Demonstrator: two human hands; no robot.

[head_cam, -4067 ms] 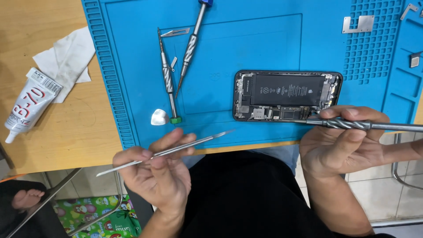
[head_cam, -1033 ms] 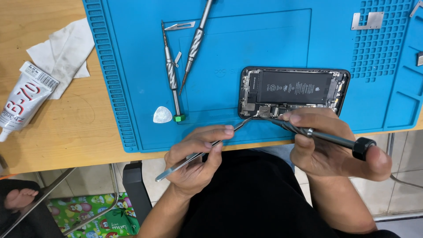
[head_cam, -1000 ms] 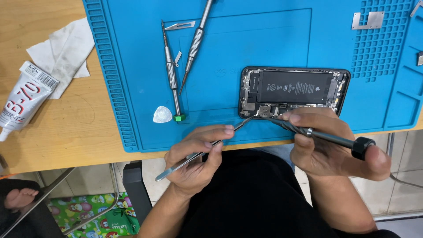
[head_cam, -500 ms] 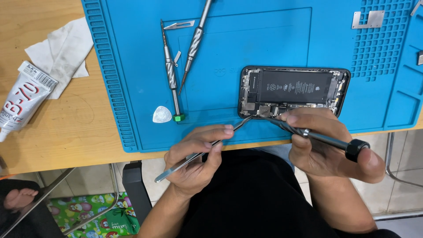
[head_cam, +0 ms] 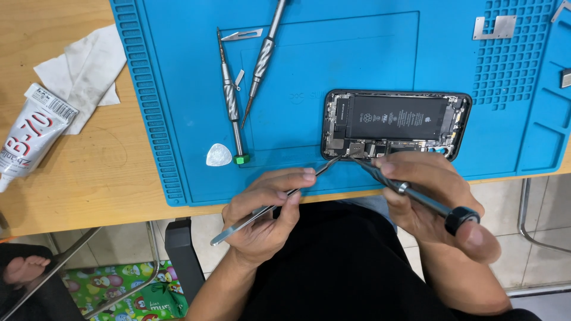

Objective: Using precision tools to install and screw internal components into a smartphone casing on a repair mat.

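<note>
Two hands: both gripping slim metal tools.
Left hand (head_cam: 262,211): pinches tweezers (head_cam: 270,191).
Right hand (head_cam: 437,199): clasps knurled screwdriver (head_cam: 416,193).
Opened phone (head_cam: 395,125): flat, on blue ribbed mat (head_cam: 178,119).

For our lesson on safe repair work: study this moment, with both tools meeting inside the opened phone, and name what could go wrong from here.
1. The screwdriver in the right hand and the tweezers in the left hand meet right beside the battery; a slip might nick it.
2. The phone lies unclamped near the mat edge, so it could slide.
3. Any small part lifted there could drop off the table's edge.
</note>
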